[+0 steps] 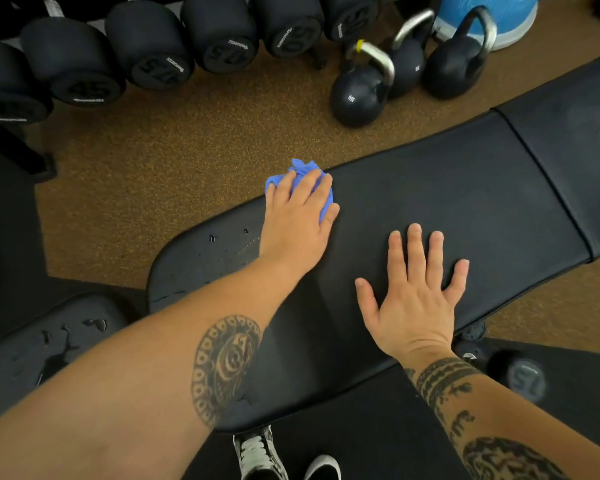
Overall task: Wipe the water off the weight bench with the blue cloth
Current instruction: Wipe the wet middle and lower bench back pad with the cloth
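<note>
A black padded weight bench [458, 188] runs across the view from lower left to upper right. My left hand [297, 220] presses a crumpled blue cloth [300, 169] onto the bench's far edge, fingers spread over it. Water drops [212, 239] lie on the pad just left of that hand. My right hand [416, 289] rests flat on the pad with fingers apart, holding nothing. A second black pad [21, 355] at lower left carries puddles of water [96, 323].
Black dumbbells [153, 53] line a rack along the top. Three kettlebells [361, 88] stand on the brown speckled floor behind the bench, beside a blue ball [489, 15]. A dumbbell [527, 379] lies at lower right. My shoes [260, 452] show below the bench.
</note>
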Demonstrator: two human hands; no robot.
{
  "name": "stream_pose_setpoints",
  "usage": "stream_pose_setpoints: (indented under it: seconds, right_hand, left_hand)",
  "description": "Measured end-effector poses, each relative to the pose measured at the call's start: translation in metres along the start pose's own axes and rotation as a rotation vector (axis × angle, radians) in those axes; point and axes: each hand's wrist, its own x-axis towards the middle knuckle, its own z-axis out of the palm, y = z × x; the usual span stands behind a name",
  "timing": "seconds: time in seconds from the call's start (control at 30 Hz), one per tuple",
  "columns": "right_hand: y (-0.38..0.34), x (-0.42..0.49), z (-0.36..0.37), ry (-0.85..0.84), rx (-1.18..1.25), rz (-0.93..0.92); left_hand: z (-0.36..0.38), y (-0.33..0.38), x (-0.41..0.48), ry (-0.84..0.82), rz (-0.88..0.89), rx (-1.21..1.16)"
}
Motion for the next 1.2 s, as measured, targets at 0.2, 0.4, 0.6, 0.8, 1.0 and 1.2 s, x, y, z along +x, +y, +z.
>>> stream_pose_setpoints:
  seconds: [0.2,0.4,0.6,0.8,1.0,1.2]
  right_hand:
    - [0.0,0.001,0.0,-0.007,-0.012,0.006]
    - [0.0,0.001,0.001,-0.002,0.008,0.015]
    - [-0.001,0.0,0.001,0.012,0.022,0.011]
    - [-0.005,0.0,-0.004,-0.007,0.015,0.017]
    - [-0.059,-0.022,-0.01,0.003,0.128,-0.185]
    - [-0.088,-0.028,0.011,-0.178,-0.02,-0.298]
  left_hand:
    - [-0.019,-0.026,0.042,-0.152,-0.131,-0.104]
    - [-0.033,-0.086,0.016,-0.218,-0.349,-0.173]
    - [-0.044,-0.169,-0.058,-0.19,-0.581,-0.122]
    - [-0.035,-0.179,-0.122,-0.071,-0.794,-0.213]
    - [-0.023,-0.167,-0.144,-0.004,-0.743,-0.224]
    - [-0.022,-0.142,-0.176,0.002,-0.748,-0.131]
